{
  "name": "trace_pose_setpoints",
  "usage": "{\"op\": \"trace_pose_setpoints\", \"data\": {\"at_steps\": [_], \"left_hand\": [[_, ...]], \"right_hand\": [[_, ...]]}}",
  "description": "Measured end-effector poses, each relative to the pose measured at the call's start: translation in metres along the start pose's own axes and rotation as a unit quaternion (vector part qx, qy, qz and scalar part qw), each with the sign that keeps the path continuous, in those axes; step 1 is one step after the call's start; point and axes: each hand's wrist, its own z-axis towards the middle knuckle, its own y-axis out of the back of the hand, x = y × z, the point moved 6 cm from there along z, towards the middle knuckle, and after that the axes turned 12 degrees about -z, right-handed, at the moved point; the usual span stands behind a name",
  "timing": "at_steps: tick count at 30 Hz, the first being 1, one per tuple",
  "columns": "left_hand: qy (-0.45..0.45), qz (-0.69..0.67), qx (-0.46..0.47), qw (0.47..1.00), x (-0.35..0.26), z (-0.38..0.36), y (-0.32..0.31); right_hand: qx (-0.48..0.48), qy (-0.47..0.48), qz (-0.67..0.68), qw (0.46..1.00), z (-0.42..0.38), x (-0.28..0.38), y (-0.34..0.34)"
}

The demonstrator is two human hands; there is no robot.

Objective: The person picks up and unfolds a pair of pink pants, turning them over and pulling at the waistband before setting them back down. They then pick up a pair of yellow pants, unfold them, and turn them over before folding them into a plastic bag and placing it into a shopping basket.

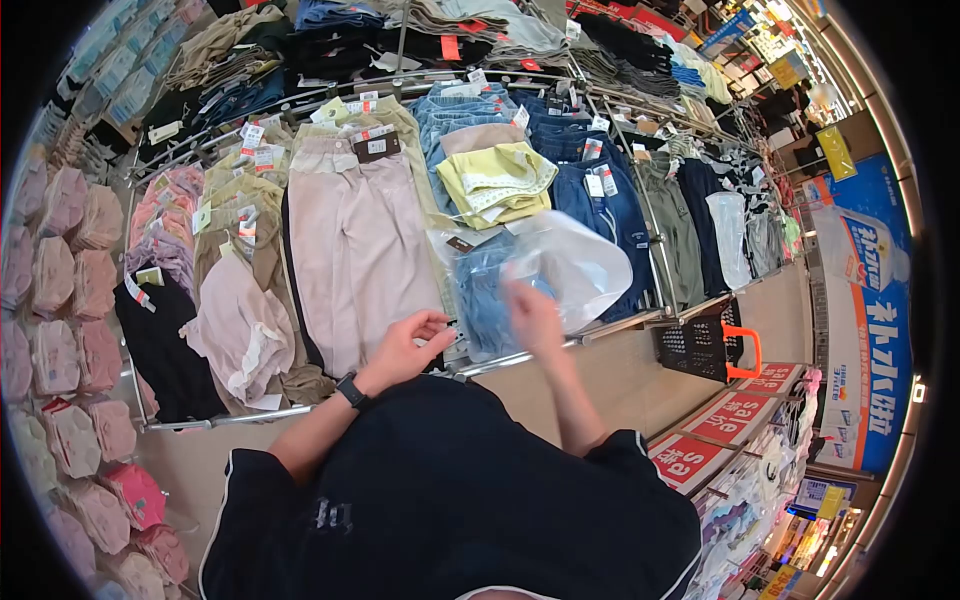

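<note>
My left hand [420, 335], with a dark watch at the wrist, is over the lower right edge of a pair of pale pink trousers [350, 240]. Its fingers are curved and apart, and I see nothing held in them. Beside it lies folded blue denim [482, 300] inside a clear plastic bag [590, 265], whose loose whitish part spreads to the right. My right hand [532, 318] is over this bag; motion blur hides what its fingers do. Just above the bag is a folded yellow garment [495, 180] with a patterned white trim.
A metal-railed display holds dark jeans [590, 200], black trousers [165, 345] and a pale ruffled garment [240, 325]. Packaged pink items [75, 270] hang at left. A black basket [695, 348] with an orange handle stands at right, near red sale signs [715, 430].
</note>
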Motion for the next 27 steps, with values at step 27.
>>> {"op": "trace_pose_setpoints", "data": {"at_steps": [27], "left_hand": [[0.020, -0.291, -0.158, 0.943, -0.040, -0.024, 0.067]], "right_hand": [[0.232, 0.308, 0.050, 0.921, -0.008, 0.181, -0.002]]}}
